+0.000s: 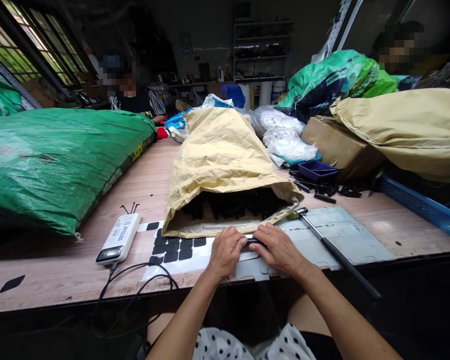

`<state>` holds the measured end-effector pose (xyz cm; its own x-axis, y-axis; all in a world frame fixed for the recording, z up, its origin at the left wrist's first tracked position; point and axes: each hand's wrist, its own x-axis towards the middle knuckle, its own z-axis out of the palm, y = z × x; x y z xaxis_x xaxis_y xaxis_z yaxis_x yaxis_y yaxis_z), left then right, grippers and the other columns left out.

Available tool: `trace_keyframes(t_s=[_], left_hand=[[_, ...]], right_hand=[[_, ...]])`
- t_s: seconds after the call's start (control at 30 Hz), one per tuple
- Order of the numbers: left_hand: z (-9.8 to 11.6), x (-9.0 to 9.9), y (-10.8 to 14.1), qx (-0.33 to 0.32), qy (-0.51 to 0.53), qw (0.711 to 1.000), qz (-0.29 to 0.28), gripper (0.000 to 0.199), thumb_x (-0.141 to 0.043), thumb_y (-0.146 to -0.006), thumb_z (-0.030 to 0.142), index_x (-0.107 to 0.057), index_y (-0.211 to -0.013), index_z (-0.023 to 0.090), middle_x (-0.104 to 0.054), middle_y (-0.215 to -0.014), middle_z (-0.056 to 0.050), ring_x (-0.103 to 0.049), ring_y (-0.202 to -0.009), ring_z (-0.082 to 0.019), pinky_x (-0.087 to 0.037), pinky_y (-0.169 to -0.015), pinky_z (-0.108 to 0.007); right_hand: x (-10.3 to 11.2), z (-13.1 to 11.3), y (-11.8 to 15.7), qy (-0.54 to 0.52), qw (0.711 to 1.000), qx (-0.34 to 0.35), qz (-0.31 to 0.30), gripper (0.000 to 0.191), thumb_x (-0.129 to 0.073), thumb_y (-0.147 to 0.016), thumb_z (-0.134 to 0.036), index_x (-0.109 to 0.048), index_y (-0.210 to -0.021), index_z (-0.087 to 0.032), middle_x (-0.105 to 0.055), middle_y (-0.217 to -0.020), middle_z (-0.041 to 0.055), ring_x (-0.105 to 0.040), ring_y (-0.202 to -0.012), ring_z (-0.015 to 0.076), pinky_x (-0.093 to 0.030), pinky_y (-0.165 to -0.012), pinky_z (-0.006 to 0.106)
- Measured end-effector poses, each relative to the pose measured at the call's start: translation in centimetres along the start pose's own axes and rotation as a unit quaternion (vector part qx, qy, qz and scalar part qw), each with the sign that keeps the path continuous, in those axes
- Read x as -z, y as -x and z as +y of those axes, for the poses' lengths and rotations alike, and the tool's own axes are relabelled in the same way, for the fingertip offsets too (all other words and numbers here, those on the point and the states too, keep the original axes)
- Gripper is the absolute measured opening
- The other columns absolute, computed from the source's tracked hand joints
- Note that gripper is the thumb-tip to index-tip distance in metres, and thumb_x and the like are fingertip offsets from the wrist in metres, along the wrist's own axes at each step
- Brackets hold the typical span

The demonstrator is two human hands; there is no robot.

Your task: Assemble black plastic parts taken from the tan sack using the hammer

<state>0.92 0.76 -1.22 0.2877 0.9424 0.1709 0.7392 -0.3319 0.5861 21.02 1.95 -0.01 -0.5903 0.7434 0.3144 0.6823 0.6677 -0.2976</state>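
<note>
A bulging green sack [60,160] takes up the left of the worktop [144,170], near a white power bank [122,235] with a black cable [114,269] plugged into its end. On the right, clear plastic bags [288,142], a cardboard box [337,147] and a dark blue tray [322,177] crowd together, with a large tan sack [405,130] and a blue crate [423,202] farther right. Beyond, a person in striped sleeves [138,107] is across the worktop near a barred window [41,40], and a shelf unit [264,38] stands in the dim background.

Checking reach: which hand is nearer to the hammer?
Right: the right hand is just left of the hammer; the left hand is farther off, on the right hand's other side.
</note>
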Motion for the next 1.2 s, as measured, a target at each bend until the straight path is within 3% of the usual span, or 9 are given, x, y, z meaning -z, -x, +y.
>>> trace_keyframes(t_s=[0.23, 0.5, 0.77, 0.97, 1.1, 1.2], left_hand=[[0.1, 0.2, -0.1, 0.002, -0.006, 1.0, -0.011, 0.029, -0.045, -0.101, 0.03, -0.071, -0.091, 0.022, -0.064, -0.091, -0.002, -0.056, -0.091, -0.019, -0.039, -0.081, -0.032], [0.1, 0.0, 0.0, -0.007, -0.005, 1.0, -0.006, 0.024, -0.05, -0.1, 0.029, -0.071, -0.094, 0.021, -0.064, -0.091, -0.002, -0.056, -0.092, -0.019, -0.038, -0.081, -0.033], [0.1, 0.0, 0.0, -0.005, -0.006, 1.0, -0.003, 0.023, -0.051, -0.099, 0.031, -0.071, -0.091, 0.022, -0.063, -0.091, -0.002, -0.056, -0.091, -0.02, -0.039, -0.08, -0.033], [0.2, 0.2, 0.0, -0.003, 0.029, 1.0, -0.004, 0.018, -0.055, -0.096, 0.031, -0.071, -0.096, 0.024, -0.064, -0.093, -0.002, -0.057, -0.094, -0.02, -0.038, -0.083, -0.033], [0.4, 0.4, 0.0, 0.006, 0.049, 0.999, -0.009, 0.013, -0.06, -0.092, 0.029, -0.071, -0.096, 0.025, -0.064, -0.093, 0.0, -0.057, -0.095, -0.02, -0.038, -0.084, -0.034], [0.5, 0.5, 0.0, 0.009, 0.055, 0.998, -0.01, 0.012, -0.061, -0.09, 0.029, -0.071, -0.095, 0.026, -0.063, -0.091, 0.0, -0.056, -0.094, -0.021, -0.038, -0.083, -0.034]], right_hand=[[-0.3, 0.0, -0.3, -0.057, 0.998, -0.002, 0.003, 0.024, -0.054, -0.098, -0.029, -0.054, -0.076, -0.02, -0.057, -0.083, 0.0043, -0.045, -0.083, 0.0193, -0.035, -0.076, 0.034], [-0.1, 0.4, 0.1, -0.084, 0.996, -0.022, -0.011, 0.023, -0.053, -0.099, -0.038, -0.061, -0.086, -0.021, -0.059, -0.083, 0.0017, -0.046, -0.083, 0.0184, -0.033, -0.079, 0.034], [-1.3, 0.0, -0.3, -0.087, 0.995, -0.041, 0.03, 0.026, -0.048, -0.099, -0.027, -0.06, -0.078, -0.019, -0.058, -0.082, 0.0039, -0.046, -0.085, 0.0191, -0.034, -0.077, 0.034], [0.4, 0.4, 0.4, -0.093, 0.992, -0.044, 0.077, 0.016, -0.057, -0.095, -0.035, -0.065, -0.095, -0.021, -0.062, -0.088, 0.0039, -0.052, -0.087, 0.0196, -0.04, -0.081, 0.032], [0.4, 1.9, 0.6, -0.046, 0.978, -0.131, 0.158, 0.018, -0.053, -0.096, -0.034, -0.064, -0.102, -0.021, -0.062, -0.088, 0.0041, -0.055, -0.086, 0.0194, -0.042, -0.083, 0.032], [-0.4, 2.9, 0.5, 0.007, 0.973, -0.176, 0.148, 0.015, -0.05, -0.096, -0.03, -0.064, -0.098, -0.023, -0.064, -0.09, 0.0036, -0.057, -0.085, 0.0193, -0.041, -0.081, 0.031]])
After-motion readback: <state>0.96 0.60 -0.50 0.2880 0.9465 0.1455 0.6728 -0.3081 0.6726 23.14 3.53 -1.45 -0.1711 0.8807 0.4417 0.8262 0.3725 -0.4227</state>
